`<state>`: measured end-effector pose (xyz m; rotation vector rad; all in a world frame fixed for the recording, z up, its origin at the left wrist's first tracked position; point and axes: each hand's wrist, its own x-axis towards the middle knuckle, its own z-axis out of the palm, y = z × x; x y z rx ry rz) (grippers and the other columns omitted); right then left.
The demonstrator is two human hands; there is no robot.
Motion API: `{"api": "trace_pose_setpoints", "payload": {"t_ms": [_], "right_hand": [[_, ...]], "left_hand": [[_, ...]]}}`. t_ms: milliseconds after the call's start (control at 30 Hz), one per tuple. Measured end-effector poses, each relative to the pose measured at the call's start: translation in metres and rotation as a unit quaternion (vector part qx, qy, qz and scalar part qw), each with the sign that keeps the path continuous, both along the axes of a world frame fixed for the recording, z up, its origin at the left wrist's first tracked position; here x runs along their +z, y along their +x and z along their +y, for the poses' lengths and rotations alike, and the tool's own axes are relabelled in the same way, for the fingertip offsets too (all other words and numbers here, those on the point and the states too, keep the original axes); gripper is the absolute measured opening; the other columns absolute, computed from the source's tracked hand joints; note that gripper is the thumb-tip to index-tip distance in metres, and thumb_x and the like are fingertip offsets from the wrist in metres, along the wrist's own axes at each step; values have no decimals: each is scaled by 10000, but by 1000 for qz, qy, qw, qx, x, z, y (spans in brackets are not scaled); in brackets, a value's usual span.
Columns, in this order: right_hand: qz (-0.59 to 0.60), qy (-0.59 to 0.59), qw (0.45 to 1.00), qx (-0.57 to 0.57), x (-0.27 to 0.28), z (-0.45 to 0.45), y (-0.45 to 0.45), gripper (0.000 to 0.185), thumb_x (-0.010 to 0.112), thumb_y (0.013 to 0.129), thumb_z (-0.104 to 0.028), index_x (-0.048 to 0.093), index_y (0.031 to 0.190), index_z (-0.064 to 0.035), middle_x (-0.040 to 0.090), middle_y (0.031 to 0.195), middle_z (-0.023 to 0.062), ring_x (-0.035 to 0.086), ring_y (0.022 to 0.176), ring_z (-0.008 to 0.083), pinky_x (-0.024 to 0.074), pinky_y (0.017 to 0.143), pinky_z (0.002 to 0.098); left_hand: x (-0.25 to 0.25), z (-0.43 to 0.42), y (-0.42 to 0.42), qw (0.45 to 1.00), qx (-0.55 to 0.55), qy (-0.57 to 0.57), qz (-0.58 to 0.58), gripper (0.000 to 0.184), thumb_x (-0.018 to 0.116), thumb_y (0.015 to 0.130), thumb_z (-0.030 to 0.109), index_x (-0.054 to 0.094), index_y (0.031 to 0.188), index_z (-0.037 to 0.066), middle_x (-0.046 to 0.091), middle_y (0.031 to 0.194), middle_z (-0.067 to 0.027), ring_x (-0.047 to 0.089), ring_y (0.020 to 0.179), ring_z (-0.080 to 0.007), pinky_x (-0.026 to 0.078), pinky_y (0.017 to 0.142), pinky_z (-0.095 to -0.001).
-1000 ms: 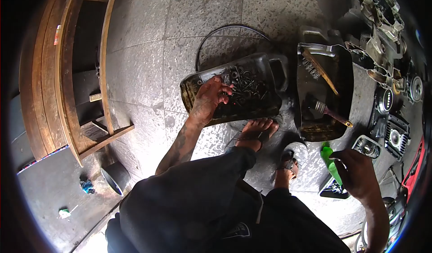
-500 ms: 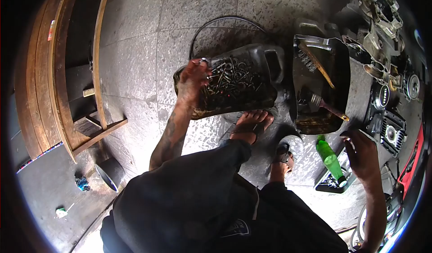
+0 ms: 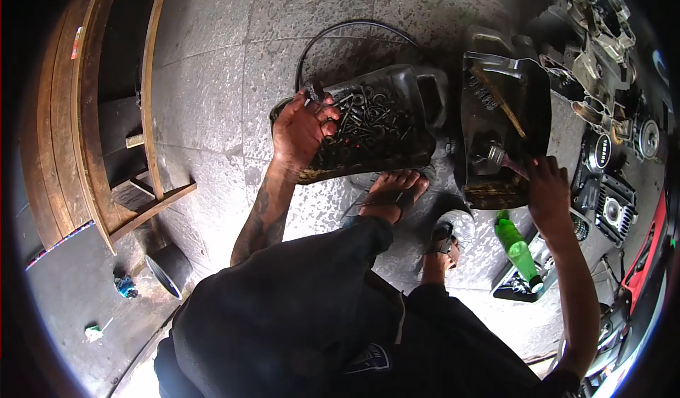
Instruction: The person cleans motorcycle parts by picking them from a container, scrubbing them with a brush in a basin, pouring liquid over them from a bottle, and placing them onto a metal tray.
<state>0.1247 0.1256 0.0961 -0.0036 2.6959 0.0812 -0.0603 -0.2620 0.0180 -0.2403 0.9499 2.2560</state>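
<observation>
My left hand (image 3: 301, 130) is over the left end of a black cut-open jerrycan tray (image 3: 397, 79), palm turned up. Its fingers are curled round a small dark metal part (image 3: 315, 92), whose exact kind I cannot make out. Bolts, nuts and washers (image 3: 365, 118) lie heaped in that tray. On the right, my right hand (image 3: 548, 189) is closed on the handle of a paintbrush (image 3: 497, 155). The bristles rest inside a second cut-open tray (image 3: 489, 198), which holds dark liquid. A wooden-handled wire brush (image 3: 506, 107) leans across the same tray.
A green bottle (image 3: 518, 253) lies over a small parts tray (image 3: 504, 288) near my right forearm. Engine parts (image 3: 602, 37) and a finned cylinder (image 3: 618, 210) line the right side. A wooden bench (image 3: 92, 115) stands left. A black hose (image 3: 354, 23) curves behind the bolt tray.
My right hand has moved left and up to the paintbrush and taken hold of its handle. My left hand has rolled palm-up, keeping the small metal part above the tray.
</observation>
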Motion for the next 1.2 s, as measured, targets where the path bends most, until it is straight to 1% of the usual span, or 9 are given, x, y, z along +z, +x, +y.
{"api": "trace_pose_setpoints", "payload": {"t_ms": [333, 467, 567, 633, 933, 1033, 1100, 1133, 1200], "right_hand": [[45, -22, 997, 50, -31, 5, 7, 392, 525, 741, -58, 529, 1132, -84, 581, 972, 129, 532, 984, 300, 414, 803, 425], [21, -140, 985, -98, -3, -5, -9, 313, 546, 756, -70, 541, 1069, -67, 613, 896, 139, 611, 819, 354, 485, 698, 460], [66, -282, 939, -184, 0, -15, -17, 261, 604, 766, -83, 567, 1022, -43, 614, 898, 137, 618, 808, 349, 508, 658, 421], [125, -437, 835, -309, -3, -35, -24, 271, 674, 750, -106, 583, 994, -30, 612, 886, 147, 620, 804, 348, 509, 660, 401], [267, -297, 847, -351, -74, -60, -2, 190, 598, 837, -127, 635, 1004, -46, 658, 936, 181, 645, 858, 344, 508, 719, 394], [305, -234, 817, -431, -66, -50, 10, 210, 584, 854, -177, 629, 1019, -55, 661, 915, 180, 642, 862, 350, 508, 722, 408], [313, -202, 798, -474, -61, -45, 12, 222, 579, 866, -199, 623, 1026, -52, 659, 916, 187, 647, 870, 339, 509, 728, 395], [336, -231, 794, -451, -68, -40, 16, 232, 587, 867, -216, 624, 1030, -56, 662, 927, 178, 654, 869, 321, 512, 715, 390], [271, -182, 822, -466, -46, -46, 5, 231, 551, 889, -230, 632, 1034, -70, 672, 950, 138, 661, 846, 295, 514, 685, 388]], "left_hand": [[17, 49, -4, 996, -21, -69, 46, 237, 574, 900, 157, 520, 1126, 110, 604, 993, -110, 614, 805, -184, 489, 582, -279], [22, 55, 3, 978, -30, -125, 163, 223, 580, 885, 75, 530, 1102, 63, 592, 951, -67, 569, 735, -118, 472, 591, -253], [25, 57, 6, 958, -32, -174, 224, 254, 593, 862, 33, 521, 1105, 43, 577, 989, -70, 548, 763, -110, 462, 600, -249], [29, 60, 8, 945, -23, -194, 262, 283, 607, 838, -18, 530, 1106, 33, 569, 1031, -69, 542, 764, -96, 457, 611, -232], [37, 111, 14, 945, -196, -187, 183, 252, 546, 907, 89, 512, 1146, 16, 605, 912, -83, 578, 760, -106, 478, 620, -231], [3, 171, 28, 830, -314, -182, 423, 218, 598, 895, 187, 540, 1062, 60, 591, 856, -29, 568, 756, -76, 465, 577, -214], [12, 215, 42, 643, -230, -294, 669, 112, 600, 845, 178, 574, 865, 71, 604, 719, -106, 608, 615, -241, 478, 544, -354], [6, 237, 50, 693, -376, -306, 534, 158, 566, 814, 212, 601, 741, 77, 616, 699, -117, 631, 668, -264, 494, 558, -401], [-54, 283, 84, 440, -270, -428, 742, 132, 563, 690, 160, 677, 722, 100, 651, 701, -64, 645, 682, -229, 500, 523, -399]]}}
